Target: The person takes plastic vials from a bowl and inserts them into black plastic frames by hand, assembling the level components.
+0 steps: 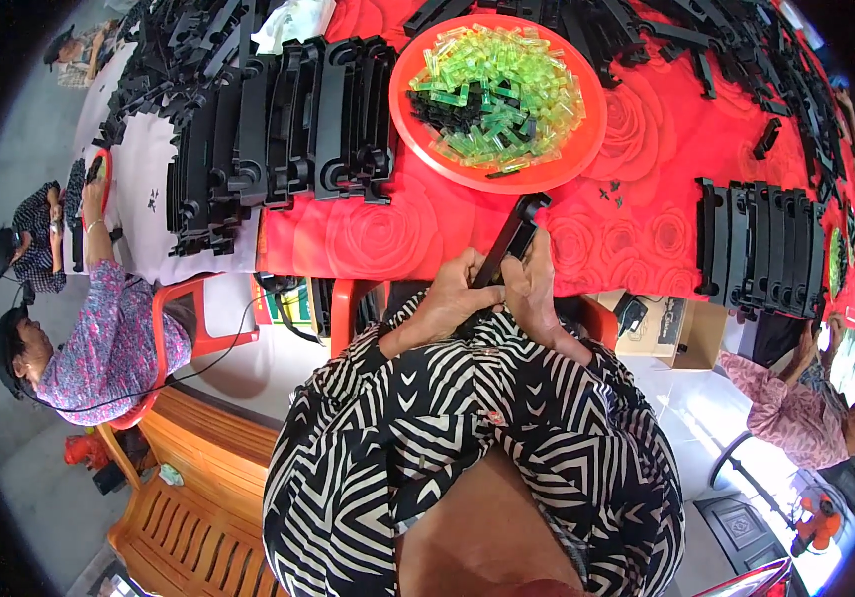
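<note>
At the table's near edge I hold a long black plastic part, tilted with its far end up and to the right. My left hand is closed around its lower end, thumb and fingers pressed against it. My right hand grips its right side, with the thumb lying along it. Whether a smaller piece is between my fingers is hidden. Just beyond my hands stands a round red basin of small clear yellow-green pieces, with some small black pieces among them.
Stacked black plastic parts stand left of the basin, and another row stands at the right. More lie heaped along the far side. A red rose-patterned cloth covers the table. People sit at left and right. A wooden bench is behind left.
</note>
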Motion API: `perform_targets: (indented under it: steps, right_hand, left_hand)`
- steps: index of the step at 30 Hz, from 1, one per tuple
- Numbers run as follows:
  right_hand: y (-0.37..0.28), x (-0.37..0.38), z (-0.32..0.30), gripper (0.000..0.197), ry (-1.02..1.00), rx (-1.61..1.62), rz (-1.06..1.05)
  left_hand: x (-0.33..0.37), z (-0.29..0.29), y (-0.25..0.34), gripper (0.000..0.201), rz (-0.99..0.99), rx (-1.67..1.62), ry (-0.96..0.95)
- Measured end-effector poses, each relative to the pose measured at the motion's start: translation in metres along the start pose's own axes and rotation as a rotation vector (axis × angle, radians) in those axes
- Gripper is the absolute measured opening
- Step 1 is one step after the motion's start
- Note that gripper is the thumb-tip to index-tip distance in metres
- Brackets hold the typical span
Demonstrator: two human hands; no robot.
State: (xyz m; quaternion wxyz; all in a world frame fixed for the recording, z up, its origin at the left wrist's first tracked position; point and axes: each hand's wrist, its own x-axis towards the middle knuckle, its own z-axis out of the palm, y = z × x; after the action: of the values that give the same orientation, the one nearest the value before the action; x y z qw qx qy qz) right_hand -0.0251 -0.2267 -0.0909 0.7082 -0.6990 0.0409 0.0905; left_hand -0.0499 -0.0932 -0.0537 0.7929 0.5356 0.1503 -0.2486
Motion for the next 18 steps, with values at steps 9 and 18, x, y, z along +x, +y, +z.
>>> perform_targets:
  steps: [9, 18]
  right_hand:
    - [-0.029, -0.005, -0.011, 0.039, 0.040, 0.057, 0.165]
    - [-0.035, -0.019, -0.044, 0.043, 0.069, -0.590, -0.335]
  left_hand:
    - [0.022, -0.032, -0.004, 0.029, 0.210, 0.468, -0.102]
    - [0.052, -0.057, 0.067, 0.037, 0.417, 1.314, -0.234]
